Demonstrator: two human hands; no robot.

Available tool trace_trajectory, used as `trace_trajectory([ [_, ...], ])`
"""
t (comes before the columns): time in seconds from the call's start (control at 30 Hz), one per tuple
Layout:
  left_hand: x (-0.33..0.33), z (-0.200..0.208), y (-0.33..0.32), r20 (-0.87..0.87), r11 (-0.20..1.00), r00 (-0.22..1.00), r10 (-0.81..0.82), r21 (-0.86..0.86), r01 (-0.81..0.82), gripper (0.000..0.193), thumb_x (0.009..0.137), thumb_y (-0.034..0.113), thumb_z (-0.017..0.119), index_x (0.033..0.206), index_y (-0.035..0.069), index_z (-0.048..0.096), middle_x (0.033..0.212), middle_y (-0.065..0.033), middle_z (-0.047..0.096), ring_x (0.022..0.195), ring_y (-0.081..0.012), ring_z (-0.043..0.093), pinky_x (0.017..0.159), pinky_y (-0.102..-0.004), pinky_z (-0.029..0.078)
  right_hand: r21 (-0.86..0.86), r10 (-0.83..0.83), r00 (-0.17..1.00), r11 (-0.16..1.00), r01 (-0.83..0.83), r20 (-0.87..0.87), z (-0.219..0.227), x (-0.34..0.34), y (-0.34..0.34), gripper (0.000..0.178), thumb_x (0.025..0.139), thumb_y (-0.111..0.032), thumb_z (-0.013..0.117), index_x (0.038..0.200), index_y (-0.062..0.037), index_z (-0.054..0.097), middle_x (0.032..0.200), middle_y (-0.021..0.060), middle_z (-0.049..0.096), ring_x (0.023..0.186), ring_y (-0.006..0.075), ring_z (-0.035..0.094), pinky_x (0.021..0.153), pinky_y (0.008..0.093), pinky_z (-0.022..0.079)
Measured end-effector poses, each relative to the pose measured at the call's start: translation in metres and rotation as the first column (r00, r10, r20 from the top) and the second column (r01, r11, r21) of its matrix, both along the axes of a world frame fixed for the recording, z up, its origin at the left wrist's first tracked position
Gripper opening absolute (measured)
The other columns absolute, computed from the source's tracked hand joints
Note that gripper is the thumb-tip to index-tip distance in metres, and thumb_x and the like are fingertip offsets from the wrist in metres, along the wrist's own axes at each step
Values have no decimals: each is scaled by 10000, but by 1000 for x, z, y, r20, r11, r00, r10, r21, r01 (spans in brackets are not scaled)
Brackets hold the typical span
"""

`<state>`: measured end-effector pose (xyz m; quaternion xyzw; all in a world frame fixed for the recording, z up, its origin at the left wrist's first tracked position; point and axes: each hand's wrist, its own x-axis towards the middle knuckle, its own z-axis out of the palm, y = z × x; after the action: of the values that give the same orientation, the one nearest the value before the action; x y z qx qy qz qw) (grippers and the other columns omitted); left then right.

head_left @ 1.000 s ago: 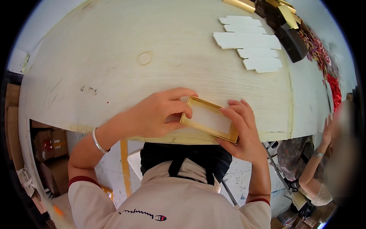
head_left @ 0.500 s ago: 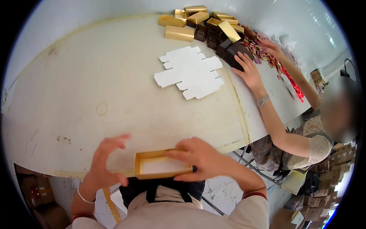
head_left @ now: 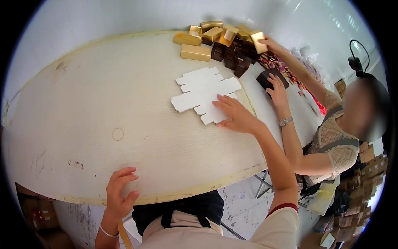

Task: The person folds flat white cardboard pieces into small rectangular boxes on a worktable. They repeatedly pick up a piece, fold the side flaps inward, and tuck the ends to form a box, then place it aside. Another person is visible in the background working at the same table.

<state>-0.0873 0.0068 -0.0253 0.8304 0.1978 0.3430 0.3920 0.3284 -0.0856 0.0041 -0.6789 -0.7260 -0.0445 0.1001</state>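
My right hand reaches out over the table, its fingers spread on the near right part of the white flat cardboard box blanks. Some of the blanks' edge is hidden under that hand. By the table's near edge, my left hand is raised with fingers curved and apart, holding nothing. Beyond the blanks lies a pile of gold boxes and dark brown boxes, some gold ones showing a pale inside.
At the right, a co-worker's far hand holds a gold box and the near one rests on a dark brown box. Small red and gold wrapped pieces lie beside them. A thin ring mark shows on the table.
The gold box has left my right hand, which has moved forward to the white blanks. My left hand stays near the edge. The co-worker's far hand now holds a gold box.
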Motion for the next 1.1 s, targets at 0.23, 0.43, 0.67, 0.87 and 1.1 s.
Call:
trace_trajectory([
  [0.23,16,1,-3,-4,997,997,-74,14,74,246,786,184,705,959,14,661,1116,-162,626,956,-307,595,834,-384,497,269,61,913,946,-182,403,-34,-8,-12,382,821,-166,680,1119,47,575,1178,181,616,1060,362,598,876,393,514],
  [0.43,27,4,-1,-34,990,993,-110,82,113,236,793,199,710,945,21,675,1102,-146,633,944,-299,590,797,-374,486,70,76,991,994,-84,114,-4,-26,-2,470,806,-290,716,1137,19,594,1242,195,580,1157,373,542,966,412,461],
  [0.67,34,4,0,-40,986,990,-133,96,136,242,808,240,718,927,32,682,1083,-136,646,938,-292,590,786,-368,481,28,52,989,998,-49,-136,-10,-6,-10,466,858,-357,683,1165,-16,604,1278,220,554,1217,384,503,1007,430,432],
  [0.87,41,9,-4,-37,978,983,-181,103,184,247,803,265,733,911,48,687,1062,-116,660,900,-291,599,778,-370,485,-57,65,957,995,-84,-283,10,-9,-5,346,879,-218,662,1139,6,612,1198,202,612,1143,366,555,963,416,465],
  [1.1,43,11,-8,-50,968,979,-200,146,205,258,786,287,752,887,58,689,1034,-101,668,882,-293,597,757,-372,497,-144,-25,951,989,-21,-309,12,-10,-8,493,773,-202,769,1197,-10,605,1289,161,573,1182,330,540,983,389,454],
])
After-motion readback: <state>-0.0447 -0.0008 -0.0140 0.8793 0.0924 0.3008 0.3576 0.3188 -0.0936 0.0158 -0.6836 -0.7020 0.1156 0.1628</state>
